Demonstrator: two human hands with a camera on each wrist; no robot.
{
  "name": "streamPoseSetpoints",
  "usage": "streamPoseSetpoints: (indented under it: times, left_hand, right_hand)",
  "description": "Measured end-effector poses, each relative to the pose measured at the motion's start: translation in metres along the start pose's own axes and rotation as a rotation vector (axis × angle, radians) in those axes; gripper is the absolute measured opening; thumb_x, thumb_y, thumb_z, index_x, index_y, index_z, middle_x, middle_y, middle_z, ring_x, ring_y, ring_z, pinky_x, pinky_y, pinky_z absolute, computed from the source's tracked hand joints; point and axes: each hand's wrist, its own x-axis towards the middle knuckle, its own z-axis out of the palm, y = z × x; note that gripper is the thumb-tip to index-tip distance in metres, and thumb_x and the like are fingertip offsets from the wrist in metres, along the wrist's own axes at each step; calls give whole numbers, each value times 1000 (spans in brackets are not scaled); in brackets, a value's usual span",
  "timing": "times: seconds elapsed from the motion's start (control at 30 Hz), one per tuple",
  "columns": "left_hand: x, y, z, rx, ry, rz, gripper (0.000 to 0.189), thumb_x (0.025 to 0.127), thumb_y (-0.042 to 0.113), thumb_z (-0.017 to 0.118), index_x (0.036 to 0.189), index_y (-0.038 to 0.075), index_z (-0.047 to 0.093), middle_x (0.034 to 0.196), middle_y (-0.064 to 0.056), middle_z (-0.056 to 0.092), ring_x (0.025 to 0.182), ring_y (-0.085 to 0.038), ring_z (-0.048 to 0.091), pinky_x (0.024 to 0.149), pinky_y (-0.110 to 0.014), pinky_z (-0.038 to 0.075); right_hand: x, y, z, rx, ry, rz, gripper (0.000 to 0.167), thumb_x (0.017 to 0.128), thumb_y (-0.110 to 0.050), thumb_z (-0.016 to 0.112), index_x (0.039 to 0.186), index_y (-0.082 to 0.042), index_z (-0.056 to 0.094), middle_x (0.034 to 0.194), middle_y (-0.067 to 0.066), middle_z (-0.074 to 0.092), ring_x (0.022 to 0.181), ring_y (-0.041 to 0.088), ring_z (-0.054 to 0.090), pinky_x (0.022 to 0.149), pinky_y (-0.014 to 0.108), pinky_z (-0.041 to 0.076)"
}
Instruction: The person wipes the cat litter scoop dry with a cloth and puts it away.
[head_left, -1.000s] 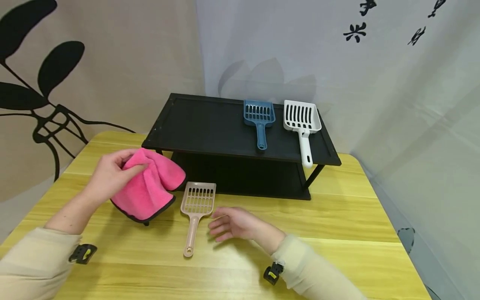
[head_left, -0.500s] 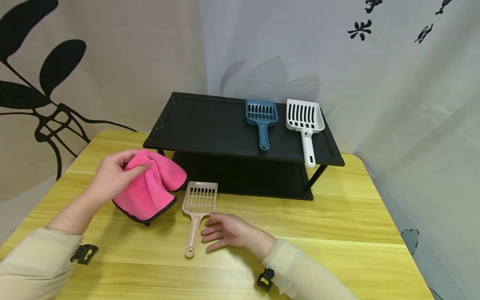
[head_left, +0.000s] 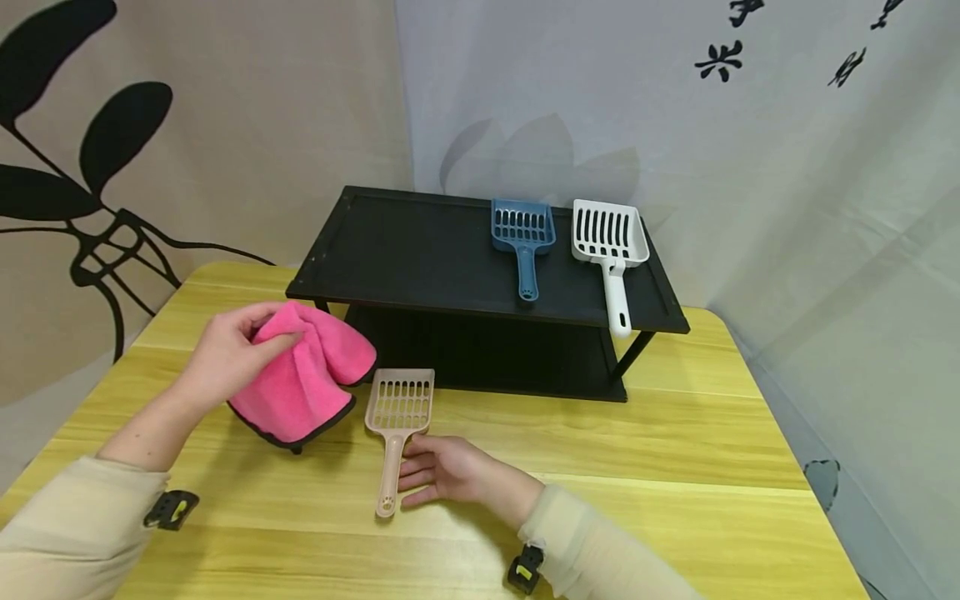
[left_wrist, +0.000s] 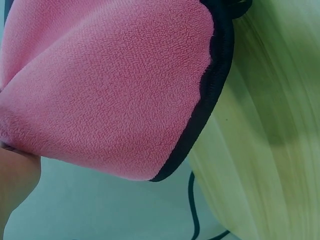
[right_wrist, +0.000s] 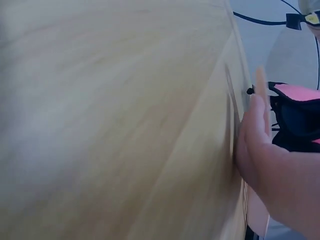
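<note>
One pink cloth (head_left: 300, 387), black-edged: pinched between thumb and fingers of the left hand (head_left: 236, 346), hanging in folds over the table (head_left: 675, 500), left of the beige scoop.

One beige scoop (head_left: 394, 442), slotted: at the near side of the rack, slotted end toward it, handle toward the person; whether it lies wholly flat cannot be told.

One right hand (head_left: 457, 471): open, fingers nearly straight and a little apart, tips at the right edge of the beige handle, thumb near its neck; whether the fingers pass beneath cannot be told.

One black two-tier rack (head_left: 412, 250): standing toward the back of the table.

One blue scoop (head_left: 525, 247), slotted: on the upper tier, handle forward, ending short of the front edge.

One white scoop (head_left: 613, 265), slotted: just right of the blue, handle reaching past the front edge.

Two black wrist devices, left (head_left: 171, 509) and right (head_left: 524, 569): one at each pale sleeve.

One pale backdrop (head_left: 300, 125): black leaf shapes at left, black characters at right.
</note>
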Motion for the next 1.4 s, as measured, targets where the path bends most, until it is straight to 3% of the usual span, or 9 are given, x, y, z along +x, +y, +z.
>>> streamPoseSetpoints:
  times: [0.2,0.3,0.47,0.6,0.8,1.07,1.2,1.3,1.4]
  left_hand:
    - [1,0,2,-3,-10,-3,37,88,23,65,120,5,60,82,28,56,65,-1,50,54,-15,43]
    - [1,0,2,0,-13,-3,37,88,23,65,120,6,61,82,27,56,65,-1,50,54,-16,43]
    - [1,2,3,4,-13,-1,36,88,23,65,120,6,61,82,27,56,65,-1,50,54,-16,43]
    - [1,4,4,7,-13,-1,37,88,24,65,121,7,60,84,29,55,67,-1,50,55,-16,44]
    - [1,5,6,-1,-19,8,38,88,24,65,121,7,60,85,30,55,69,1,52,57,-15,45]
    - [2,8,9,-24,-26,33,37,88,22,65,121,5,60,88,30,55,72,4,54,61,-12,47]
    - [2,10,11,-24,-30,37,37,88,23,65,120,6,60,89,29,54,73,3,53,61,-12,47]
    - [3,12,12,-13,-35,41,36,88,24,65,119,6,61,91,22,58,72,1,53,60,-13,47]
    - [4,14,15,-1,-48,53,35,88,23,65,119,6,61,98,4,64,72,-1,53,60,-14,47]
  right_hand:
    - [-9,-3,-13,27,26,4,40,100,-23,33,122,9,44,90,8,56,86,21,59,89,47,50]
    - [-16,-6,-21,45,37,2,37,100,-21,34,119,8,45,85,5,54,78,16,57,83,40,52]
    - [-24,-10,-34,74,43,-8,33,100,-19,33,118,7,43,91,8,52,80,19,58,85,44,52]
    - [-29,-12,-43,64,48,-14,26,100,-20,34,111,-1,48,90,6,52,75,15,57,70,30,54]
    - [-35,-12,-56,19,41,-1,23,101,-21,31,104,-7,50,81,1,57,63,7,56,54,18,46]
    - [-36,-12,-65,9,8,0,40,101,-19,28,133,3,36,72,-5,57,47,-3,35,41,9,27]
    - [-38,-13,-70,8,-7,-9,41,101,-18,28,136,5,33,70,-6,54,46,-2,30,40,8,24]
    - [-42,-16,-72,11,-12,-10,39,101,-17,29,134,4,35,70,-5,54,45,-2,30,40,9,24]
    - [-47,-19,-75,9,-22,-14,36,101,-17,29,132,1,36,70,-6,53,45,-2,31,40,9,25]
